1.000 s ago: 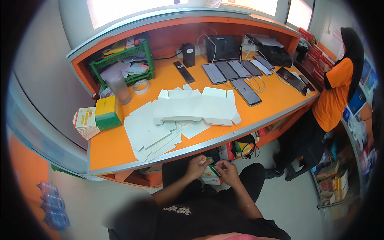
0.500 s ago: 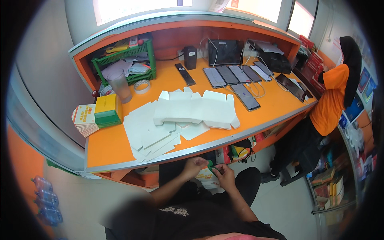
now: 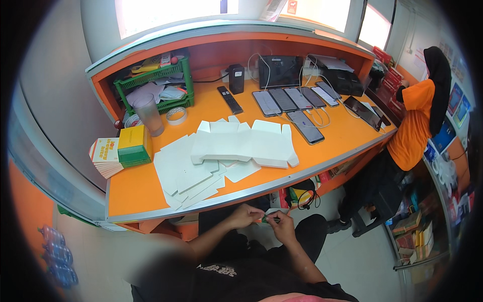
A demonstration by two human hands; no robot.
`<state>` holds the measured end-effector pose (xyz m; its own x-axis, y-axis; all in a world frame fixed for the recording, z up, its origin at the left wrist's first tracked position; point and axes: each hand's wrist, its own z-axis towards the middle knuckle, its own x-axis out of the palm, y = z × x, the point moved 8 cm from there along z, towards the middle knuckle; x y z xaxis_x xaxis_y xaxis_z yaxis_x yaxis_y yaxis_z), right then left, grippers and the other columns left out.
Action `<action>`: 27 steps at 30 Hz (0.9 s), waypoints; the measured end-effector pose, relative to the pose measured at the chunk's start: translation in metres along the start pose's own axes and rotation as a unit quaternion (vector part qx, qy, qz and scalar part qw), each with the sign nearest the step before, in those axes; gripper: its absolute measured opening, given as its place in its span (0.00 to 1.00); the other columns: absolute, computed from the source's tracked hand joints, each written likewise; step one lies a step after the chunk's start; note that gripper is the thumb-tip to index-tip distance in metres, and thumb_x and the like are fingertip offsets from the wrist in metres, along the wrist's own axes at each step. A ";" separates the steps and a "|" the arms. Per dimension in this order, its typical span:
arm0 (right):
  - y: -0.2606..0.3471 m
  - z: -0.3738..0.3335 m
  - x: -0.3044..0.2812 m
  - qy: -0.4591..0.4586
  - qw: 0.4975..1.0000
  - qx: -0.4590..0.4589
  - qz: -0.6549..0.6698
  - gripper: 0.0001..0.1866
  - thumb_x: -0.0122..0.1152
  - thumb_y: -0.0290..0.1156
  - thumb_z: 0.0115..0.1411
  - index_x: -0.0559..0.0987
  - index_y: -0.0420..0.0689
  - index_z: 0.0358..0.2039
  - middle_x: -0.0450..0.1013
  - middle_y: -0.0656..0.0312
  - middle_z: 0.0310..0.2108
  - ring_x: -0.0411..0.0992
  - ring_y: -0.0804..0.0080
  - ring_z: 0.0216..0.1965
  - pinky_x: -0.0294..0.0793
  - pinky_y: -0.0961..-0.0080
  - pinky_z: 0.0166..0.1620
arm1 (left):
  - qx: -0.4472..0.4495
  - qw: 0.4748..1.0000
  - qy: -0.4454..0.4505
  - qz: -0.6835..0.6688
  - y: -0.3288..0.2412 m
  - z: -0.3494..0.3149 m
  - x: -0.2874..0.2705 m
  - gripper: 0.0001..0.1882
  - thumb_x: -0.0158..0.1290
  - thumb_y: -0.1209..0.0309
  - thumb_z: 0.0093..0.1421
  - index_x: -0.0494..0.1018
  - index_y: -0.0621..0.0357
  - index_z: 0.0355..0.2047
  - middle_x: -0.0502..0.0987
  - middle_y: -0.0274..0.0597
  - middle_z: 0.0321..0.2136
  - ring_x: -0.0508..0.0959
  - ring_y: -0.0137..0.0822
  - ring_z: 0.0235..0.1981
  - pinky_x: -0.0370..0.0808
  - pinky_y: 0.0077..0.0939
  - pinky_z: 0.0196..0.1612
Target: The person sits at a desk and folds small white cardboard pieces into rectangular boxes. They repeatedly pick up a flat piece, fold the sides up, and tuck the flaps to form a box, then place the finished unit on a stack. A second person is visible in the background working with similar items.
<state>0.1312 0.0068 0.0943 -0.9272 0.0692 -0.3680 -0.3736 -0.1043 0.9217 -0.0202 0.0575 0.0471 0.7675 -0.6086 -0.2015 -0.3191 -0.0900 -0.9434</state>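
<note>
Below the front edge of the desk, over my lap, my left hand (image 3: 245,215) and my right hand (image 3: 283,227) come close together. Both are closed, fingers pinching the edges of a small paperboard box (image 3: 271,212) with white and green parts. My hands cover much of it, so its full shape is hidden. On the desk in front of me lie flattened white box blanks (image 3: 188,173) in a loose overlapping pile. An unfolded white box blank (image 3: 244,142) with several flaps rests on top, inner side up.
Folded yellow-green boxes (image 3: 135,143) stand at the desk's left end, beside a clear tumbler (image 3: 147,115) and a tape roll (image 3: 176,116). Several phones (image 3: 283,100) with white cables fill the right side. A green tray rack (image 3: 189,83) stands behind. A person in orange (image 3: 415,121) stands at right.
My hands have drawn a little closer together around the box, and its printed face has tilted mostly out of sight. The desk things have stayed put; the view has shifted slightly.
</note>
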 end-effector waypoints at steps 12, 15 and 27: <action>-0.023 0.003 0.012 0.068 0.997 0.000 0.033 0.05 0.68 0.22 0.57 0.79 0.35 0.31 0.79 0.58 0.36 0.77 0.77 0.37 0.77 0.77 0.39 | 0.008 0.997 0.036 0.072 -0.017 -0.013 -0.004 0.15 0.54 0.64 0.66 0.80 0.62 0.46 0.84 0.42 0.36 0.79 0.26 0.37 0.75 0.23 0.44; -0.024 0.001 0.018 0.088 0.996 0.027 -0.011 0.06 0.67 0.23 0.58 0.79 0.36 0.32 0.80 0.59 0.35 0.76 0.77 0.36 0.77 0.77 0.39 | 0.019 0.997 0.044 0.068 -0.009 -0.011 -0.005 0.15 0.54 0.65 0.66 0.80 0.62 0.46 0.83 0.41 0.36 0.79 0.26 0.38 0.74 0.23 0.44; -0.004 -0.002 0.016 0.113 0.991 0.034 -0.066 0.07 0.67 0.25 0.59 0.78 0.37 0.33 0.79 0.60 0.30 0.76 0.77 0.33 0.75 0.77 0.38 | -0.067 0.995 0.058 -0.053 0.014 -0.009 -0.006 0.14 0.60 0.64 0.62 0.82 0.59 0.43 0.83 0.38 0.36 0.79 0.25 0.38 0.74 0.23 0.44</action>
<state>0.1182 0.0060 0.0841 -0.8555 -0.1472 -0.4965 -0.4963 -0.0408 0.8672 -0.0341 0.0522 0.0375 0.7342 -0.6760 -0.0629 -0.3167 -0.2591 -0.9124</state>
